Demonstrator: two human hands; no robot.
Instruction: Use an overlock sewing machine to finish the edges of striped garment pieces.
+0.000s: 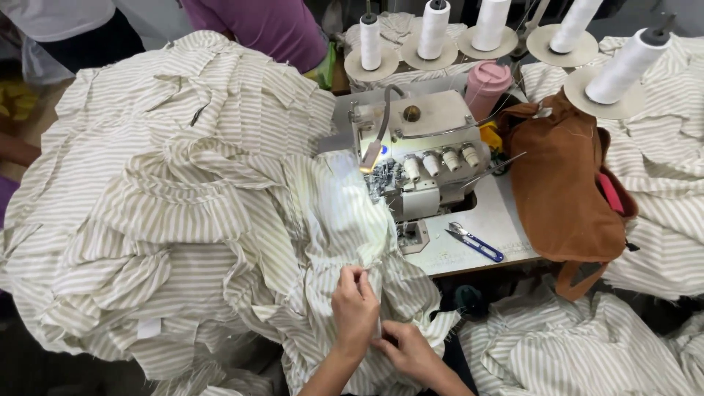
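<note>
Both hands low at the near edge, close together, pinching the same piece of striped fabric. Left hand a little farther and higher, fingers closed narrow on a fold of the cloth, thumb and forefinger pressed together. Right hand nearer and lower, just beside the left, almost touching, also closed on the cloth edge; whether something small hidden between the fingers, cannot tell.

Held piece running from the hands away toward the far side, long axis near-to-far, up to the sewing machine under its bright lamp. Machine head directly beyond the hands and slightly right; left hand nearer to the needle area. Between hands and machine only the cloth itself, bunched and folded.

To the left, a big heap of striped garments, touching the held piece. On the machine table, right of the cloth, blue-handled thread snips. Farther right, a brown bag, hanging over the table edge. Behind the machine, white thread cones on stands and a pink cup. At the far side, another person in a purple top, apart from the work.
</note>
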